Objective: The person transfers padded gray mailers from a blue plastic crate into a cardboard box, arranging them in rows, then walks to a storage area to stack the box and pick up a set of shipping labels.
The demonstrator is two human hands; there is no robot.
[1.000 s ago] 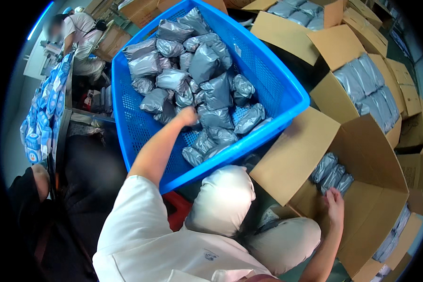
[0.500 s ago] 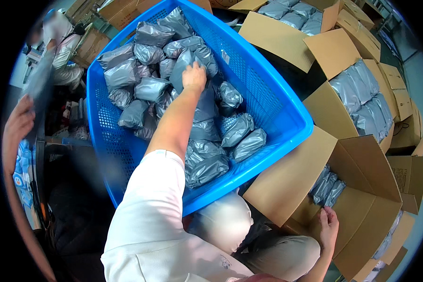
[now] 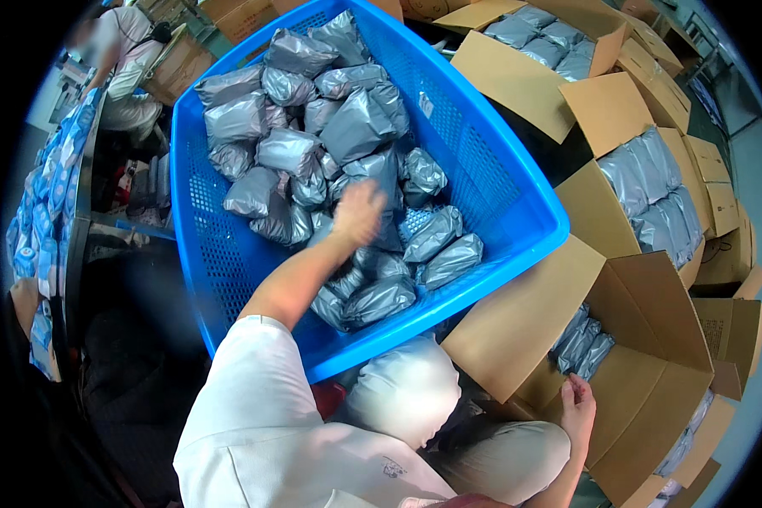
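Note:
My left hand [image 3: 360, 212] is over the grey plastic mailer bags in the blue basket [image 3: 499, 186], its fingers smeared by motion. Under and beside it lies a long grey bag [image 3: 377, 169]; whether the hand grips it I cannot tell. A larger grey bag [image 3: 357, 127] rests on the pile just beyond. My right hand [image 3: 578, 405] hovers at the near side of an open carton [image 3: 643, 398], fingertips drawn together with nothing visible in them. Several grey bags [image 3: 581, 343] stand in a row at that carton's far left corner.
More open cartons at the right hold packed grey bags [image 3: 652, 190], and another full carton [image 3: 538, 38] stands behind. Blue-and-white packages [image 3: 55, 195] are stacked at the left, near another person's hand [image 3: 24, 296]. A co-worker [image 3: 131, 68] bends at the far left.
My left hand has drawn back toward me, off the larger grey bag, which stays on the pile. My right hand has barely shifted. The other person's arm at the left has dropped lower.

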